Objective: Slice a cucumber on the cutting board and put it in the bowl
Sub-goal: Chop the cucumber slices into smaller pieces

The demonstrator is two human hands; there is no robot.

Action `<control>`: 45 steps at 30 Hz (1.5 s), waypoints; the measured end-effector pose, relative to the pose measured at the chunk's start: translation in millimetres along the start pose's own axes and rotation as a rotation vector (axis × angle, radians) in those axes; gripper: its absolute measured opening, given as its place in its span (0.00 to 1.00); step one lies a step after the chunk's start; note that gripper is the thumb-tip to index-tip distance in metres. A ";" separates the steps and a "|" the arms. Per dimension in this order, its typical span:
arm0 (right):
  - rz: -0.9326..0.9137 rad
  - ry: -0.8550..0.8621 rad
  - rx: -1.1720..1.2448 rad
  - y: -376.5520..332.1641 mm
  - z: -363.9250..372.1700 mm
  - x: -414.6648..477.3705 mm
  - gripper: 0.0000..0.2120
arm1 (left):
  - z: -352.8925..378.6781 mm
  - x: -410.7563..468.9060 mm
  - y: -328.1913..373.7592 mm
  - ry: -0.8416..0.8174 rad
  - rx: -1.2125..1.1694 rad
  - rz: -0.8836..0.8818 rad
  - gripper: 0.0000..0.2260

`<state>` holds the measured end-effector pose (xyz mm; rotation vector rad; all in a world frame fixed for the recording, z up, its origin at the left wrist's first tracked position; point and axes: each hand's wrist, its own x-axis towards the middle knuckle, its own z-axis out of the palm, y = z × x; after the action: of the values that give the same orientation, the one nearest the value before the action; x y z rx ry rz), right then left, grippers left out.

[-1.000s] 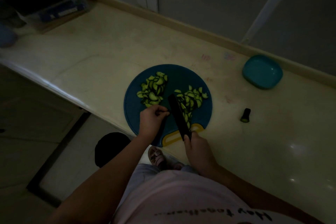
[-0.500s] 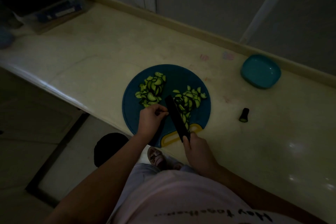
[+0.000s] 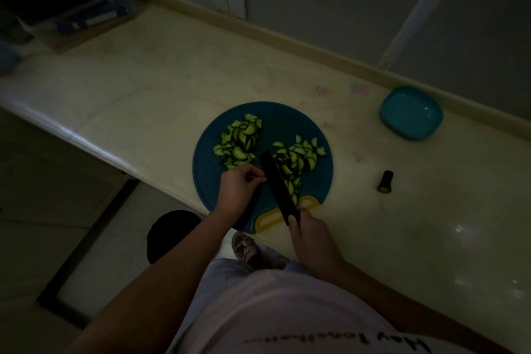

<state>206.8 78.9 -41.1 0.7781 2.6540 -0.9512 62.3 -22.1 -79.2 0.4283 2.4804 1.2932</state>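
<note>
One round blue cutting board (image 3: 287, 121) lies on the counter (image 3: 149, 89). On the board are two lots of cucumber slices: a left heap (image 3: 238, 144) on its far-left part and a right heap (image 3: 300, 155) on its right half. One dark knife (image 3: 275, 184) slants across the board's near middle. The right hand (image 3: 310, 238) is clamped round its grip, beside the board's yellow handle (image 3: 264, 220). The left hand (image 3: 235, 190) is over the board's near-left part, fingers curled and tips together at the blade. I cannot tell whether they pinch a piece. One teal bowl (image 3: 411, 112) stands well apart, far right of the board. One cucumber end (image 3: 385, 181) lies on the counter right of the board.
</note>
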 end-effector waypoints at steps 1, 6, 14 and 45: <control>0.004 0.003 -0.012 -1.1 0.1 -0.1 0.16 | -0.2 0.0 0.5 0.000 0.000 0.006 0.02; 0.014 0.020 -0.037 -5.0 2.9 -0.5 0.16 | -1.1 -0.3 1.4 0.002 0.013 0.023 0.02; 0.026 0.038 -0.039 -9.0 14.6 4.6 0.15 | -3.3 -1.4 7.1 -0.014 0.008 -0.005 0.02; 0.017 0.024 -0.033 -3.2 6.8 1.0 0.15 | -7.8 10.8 12.6 -0.075 -0.125 -0.212 0.05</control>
<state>204.4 72.8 -44.9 0.8088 2.6717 -0.8966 50.8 -16.6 -66.0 0.1753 2.2967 1.3101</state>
